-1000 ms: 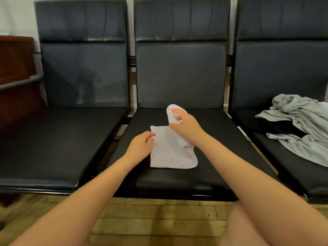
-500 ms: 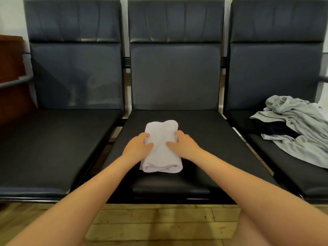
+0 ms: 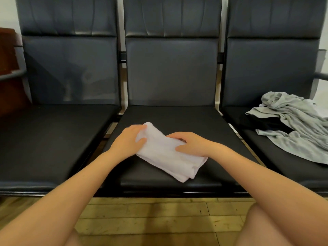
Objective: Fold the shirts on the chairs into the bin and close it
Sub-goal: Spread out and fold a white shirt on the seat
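On the middle chair seat (image 3: 204, 119), my left hand (image 3: 126, 142) and right hand (image 3: 190, 143) grip the folded white shirt (image 3: 165, 157), no readable writing, grey shirt (image 3: 298, 128) on right chair.

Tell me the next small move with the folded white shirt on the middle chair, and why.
Probably lift the folded white shirt off the black middle chair seat and carry it to the bin, which is out of view. Both the left hand and right hand already grip it, and it looks fully folded. The crumpled grey shirt waits.
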